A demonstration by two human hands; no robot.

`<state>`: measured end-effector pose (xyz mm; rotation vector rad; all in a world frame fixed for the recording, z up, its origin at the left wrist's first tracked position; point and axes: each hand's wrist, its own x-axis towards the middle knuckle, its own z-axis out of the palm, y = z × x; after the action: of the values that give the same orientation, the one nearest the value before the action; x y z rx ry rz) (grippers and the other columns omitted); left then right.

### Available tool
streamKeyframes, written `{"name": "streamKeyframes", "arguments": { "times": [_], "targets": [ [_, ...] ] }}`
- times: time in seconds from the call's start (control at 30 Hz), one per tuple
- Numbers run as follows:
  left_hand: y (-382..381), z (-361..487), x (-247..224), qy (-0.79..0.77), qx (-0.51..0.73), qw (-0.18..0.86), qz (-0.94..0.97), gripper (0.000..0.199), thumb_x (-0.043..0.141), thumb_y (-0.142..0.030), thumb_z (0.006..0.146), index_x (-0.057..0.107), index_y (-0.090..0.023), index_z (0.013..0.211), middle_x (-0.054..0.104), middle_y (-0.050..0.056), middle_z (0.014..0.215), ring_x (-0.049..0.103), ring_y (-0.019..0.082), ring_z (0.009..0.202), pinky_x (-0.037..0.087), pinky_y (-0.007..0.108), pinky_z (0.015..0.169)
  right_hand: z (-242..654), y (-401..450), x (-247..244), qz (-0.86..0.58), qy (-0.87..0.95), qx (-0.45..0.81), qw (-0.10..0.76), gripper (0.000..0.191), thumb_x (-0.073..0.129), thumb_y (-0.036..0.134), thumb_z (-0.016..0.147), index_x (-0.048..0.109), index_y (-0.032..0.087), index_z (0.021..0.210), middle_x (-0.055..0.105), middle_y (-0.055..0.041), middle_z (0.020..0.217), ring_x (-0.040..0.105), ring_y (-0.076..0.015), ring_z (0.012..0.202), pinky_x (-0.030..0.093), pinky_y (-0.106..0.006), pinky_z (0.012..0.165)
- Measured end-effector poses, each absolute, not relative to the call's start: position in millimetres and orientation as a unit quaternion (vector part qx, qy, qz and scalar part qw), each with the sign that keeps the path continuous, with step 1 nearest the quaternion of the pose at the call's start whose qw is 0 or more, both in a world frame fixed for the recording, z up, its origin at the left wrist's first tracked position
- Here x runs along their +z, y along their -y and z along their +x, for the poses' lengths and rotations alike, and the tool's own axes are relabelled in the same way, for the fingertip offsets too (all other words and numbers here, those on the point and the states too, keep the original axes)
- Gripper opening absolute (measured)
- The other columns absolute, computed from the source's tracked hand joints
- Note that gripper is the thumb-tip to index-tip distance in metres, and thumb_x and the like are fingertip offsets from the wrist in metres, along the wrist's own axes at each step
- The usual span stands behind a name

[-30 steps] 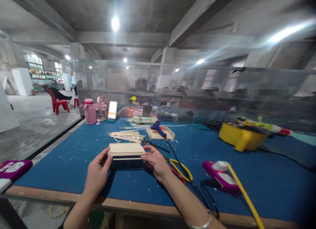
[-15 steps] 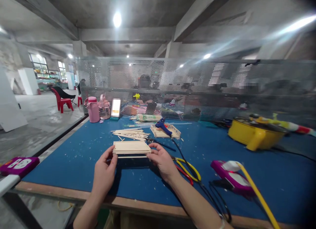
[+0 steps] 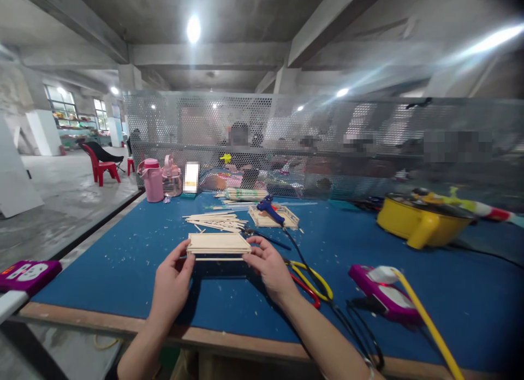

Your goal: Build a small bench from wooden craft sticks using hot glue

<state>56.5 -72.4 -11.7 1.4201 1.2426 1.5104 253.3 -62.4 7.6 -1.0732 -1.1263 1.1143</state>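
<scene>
Your left hand [image 3: 172, 281] and right hand [image 3: 270, 265] pinch opposite ends of the wooden-stick frame [image 3: 219, 244], held up over the blue tabletop [image 3: 123, 276]; keep the grip light and even, thumbs low; hold both ends level, lest the thin lower rail twist or its joints pull loose.

Low in the frame, left of centre, the left hand [image 3: 172, 284] and right hand [image 3: 271, 268] hold a wooden frame [image 3: 219, 243] by its ends above the blue worktop [image 3: 110, 271]; a yellow pot [image 3: 403, 219] sits at right.
</scene>
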Motion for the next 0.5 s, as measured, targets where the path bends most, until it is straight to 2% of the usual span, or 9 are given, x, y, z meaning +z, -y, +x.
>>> {"name": "streamKeyframes", "arguments": {
  "times": [0.1,0.27,0.5],
  "targets": [
    [71.6,55.3,-13.9,-0.478,0.588,0.358,0.545,0.048,0.055,-0.04,0.073,0.056,-0.014,0.113,0.065,0.009,0.104,0.063,0.019,0.086,0.047,0.029,0.079,253.1,62.3,7.6,-0.461,0.484,0.473,0.574,0.035,0.064,0.022,0.052,0.047,0.021,0.082,0.051,0.0074,0.054,0.036,-0.0064,0.043,0.019,-0.021,0.042],
    [69.8,55.7,-17.4,-0.469,0.598,0.365,0.538,0.047,0.055,-0.039,0.074,0.055,-0.014,0.114,0.062,0.009,0.111,0.058,0.019,0.099,0.044,0.029,0.087,252.5,62.7,8.5,-0.47,0.485,0.471,0.567,0.035,0.064,0.023,0.052,0.046,0.021,0.083,0.049,0.0084,0.053,0.035,-0.0063,0.043,0.019,-0.021,0.043],
    [68.8,55.8,-17.4,-0.474,0.6,0.365,0.532,0.047,0.056,-0.039,0.072,0.057,-0.013,0.111,0.063,0.01,0.109,0.059,0.02,0.098,0.044,0.03,0.086,251.0,63.2,10.0,-0.47,0.479,0.472,0.572,0.035,0.063,0.022,0.051,0.046,0.021,0.083,0.05,0.0079,0.054,0.038,-0.0075,0.045,0.02,-0.022,0.044]
  ]
}}
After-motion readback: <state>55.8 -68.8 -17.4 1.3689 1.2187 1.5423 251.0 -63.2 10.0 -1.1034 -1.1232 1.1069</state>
